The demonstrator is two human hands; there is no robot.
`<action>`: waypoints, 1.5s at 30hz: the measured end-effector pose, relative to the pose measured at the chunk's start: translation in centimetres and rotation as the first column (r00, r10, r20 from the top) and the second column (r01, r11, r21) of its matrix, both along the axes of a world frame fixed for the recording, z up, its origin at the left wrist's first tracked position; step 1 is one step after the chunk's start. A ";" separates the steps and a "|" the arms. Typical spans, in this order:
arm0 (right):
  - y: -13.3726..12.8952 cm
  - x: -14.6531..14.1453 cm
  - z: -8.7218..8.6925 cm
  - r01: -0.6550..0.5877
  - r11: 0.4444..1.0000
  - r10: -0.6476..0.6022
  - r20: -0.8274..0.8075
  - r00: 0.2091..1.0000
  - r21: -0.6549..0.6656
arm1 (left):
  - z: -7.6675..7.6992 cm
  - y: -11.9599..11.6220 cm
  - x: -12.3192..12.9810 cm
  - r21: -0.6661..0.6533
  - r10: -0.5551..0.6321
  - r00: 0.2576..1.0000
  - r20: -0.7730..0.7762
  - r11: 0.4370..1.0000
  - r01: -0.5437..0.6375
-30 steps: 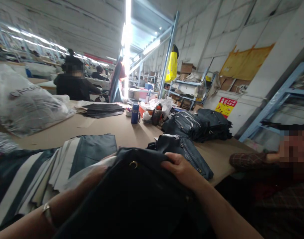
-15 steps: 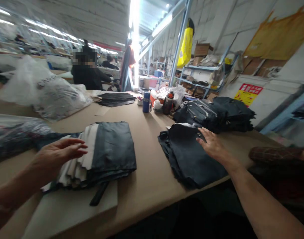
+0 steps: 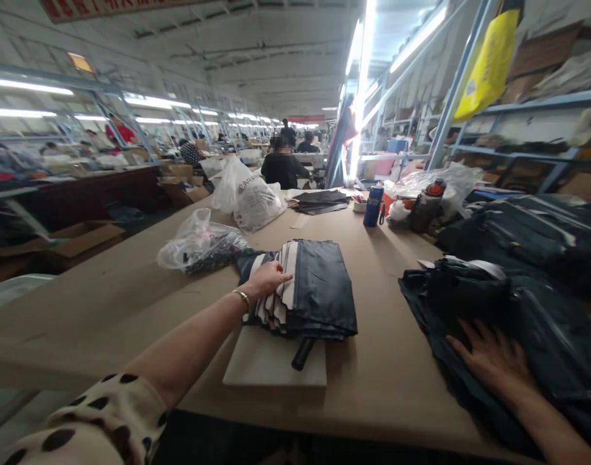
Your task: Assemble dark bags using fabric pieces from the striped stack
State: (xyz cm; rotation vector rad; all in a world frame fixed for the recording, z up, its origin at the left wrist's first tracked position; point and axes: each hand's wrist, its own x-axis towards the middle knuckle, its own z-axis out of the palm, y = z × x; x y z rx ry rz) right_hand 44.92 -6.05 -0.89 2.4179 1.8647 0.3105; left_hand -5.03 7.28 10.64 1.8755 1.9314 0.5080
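A stack of dark cloth pieces with pale edges (image 3: 324,284) lies on a white board (image 3: 276,368) in the middle of the table. My left hand (image 3: 269,278) touches the pale edges at the stack's left side, its fingers close together. Beneath the stack's front edge a black handle-like piece (image 3: 302,354) sticks out. On the right, my right hand (image 3: 493,358) lies flat with spread fingers on a pile of dark cloth (image 3: 435,310), where a zipper shows.
Clear plastic bags (image 3: 256,200) lie on the table's left and far side. A blue bottle (image 3: 373,206) and a dark bottle with a red lid (image 3: 427,205) stand at the back. People sit farther off.
The view has swung left. My left hand has come onto the stack's pale edges. My right hand now lies flat, lower on the right pile, where another dark piece with a zipper lies.
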 end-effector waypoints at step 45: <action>-3.9 -14.6 11.1 -0.543 0.839 0.432 -0.650 0.625 0.035 | -2.0 -16.7 14.3 0.136 -0.714 0.303 -0.631 0.284 0.949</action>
